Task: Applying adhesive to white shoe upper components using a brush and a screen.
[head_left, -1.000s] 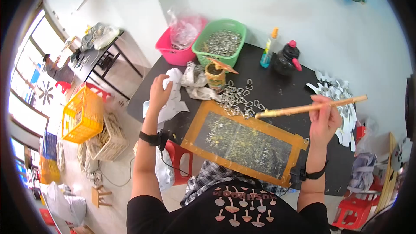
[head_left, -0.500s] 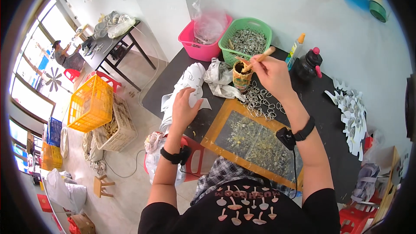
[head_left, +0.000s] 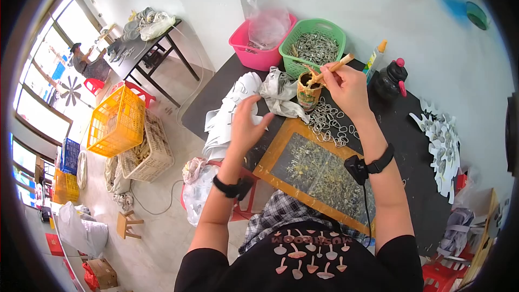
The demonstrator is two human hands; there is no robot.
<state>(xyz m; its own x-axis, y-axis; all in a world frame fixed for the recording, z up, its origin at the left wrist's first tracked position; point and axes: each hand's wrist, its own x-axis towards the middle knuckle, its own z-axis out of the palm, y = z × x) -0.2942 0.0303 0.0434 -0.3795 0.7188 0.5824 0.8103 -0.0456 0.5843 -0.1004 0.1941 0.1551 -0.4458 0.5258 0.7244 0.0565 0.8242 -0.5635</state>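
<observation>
My right hand (head_left: 347, 91) grips a wooden-handled brush (head_left: 343, 61), its lower end at the mouth of a stained can (head_left: 308, 99). Dark contents show inside that can. My left hand (head_left: 246, 127) hangs open, fingers apart, beside a stack of white cut sheets (head_left: 231, 109); it holds nothing. Between the stack and the can lies a crumpled whitish cloth or bag (head_left: 281, 103). Loose metal rings (head_left: 328, 123) are scattered just right of the can. In front of me rests a dark panel with a yellow-orange border (head_left: 277, 163), its middle speckled with dried yellowish residue.
Pink (head_left: 257, 58) and green (head_left: 299, 68) baskets stand at the table's back, the green one full of metal pieces. A glue bottle (head_left: 374, 60) and black bottle (head_left: 390, 80) stand right of them. White cut pieces (head_left: 440, 143) lie at the right edge. Crates (head_left: 116, 121) stand on the floor.
My left hand has risen slightly and moved right, away from the white sheets. The brush has tilted lower at the can's mouth. The whole view has shifted a little.
</observation>
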